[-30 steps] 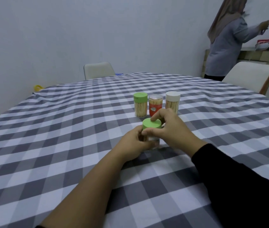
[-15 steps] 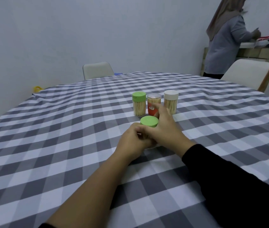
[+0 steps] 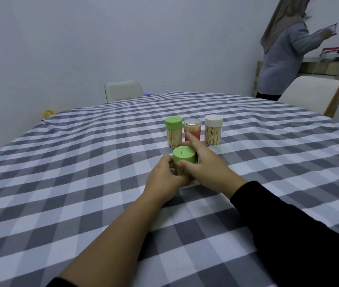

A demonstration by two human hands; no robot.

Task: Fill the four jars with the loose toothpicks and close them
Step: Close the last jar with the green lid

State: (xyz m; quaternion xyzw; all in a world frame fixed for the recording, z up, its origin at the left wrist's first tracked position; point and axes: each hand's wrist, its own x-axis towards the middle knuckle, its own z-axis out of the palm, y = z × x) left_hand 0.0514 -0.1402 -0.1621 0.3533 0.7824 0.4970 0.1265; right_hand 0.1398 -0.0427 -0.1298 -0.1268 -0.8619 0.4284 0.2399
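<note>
A jar with a green lid (image 3: 184,154) stands on the checked tablecloth in front of me. My left hand (image 3: 164,179) grips the jar's clear body from the left, hiding most of it. My right hand (image 3: 205,164) wraps the green lid from the right, thumb on its near side and index finger stretched past it. Behind stand three closed jars of toothpicks in a row: a green-lidded jar (image 3: 173,131), a jar with a clear lid and red label (image 3: 193,129), and a white-lidded jar (image 3: 213,129).
The grey and white checked tablecloth (image 3: 81,183) covers the whole table. A white chair (image 3: 124,90) stands at the far side and another chair (image 3: 309,94) at the far right. A person (image 3: 284,50) stands at a counter beyond it.
My right hand's fingers have shifted round the green lid and the index finger now points out toward the red jar. The jar and my left hand stay in place.
</note>
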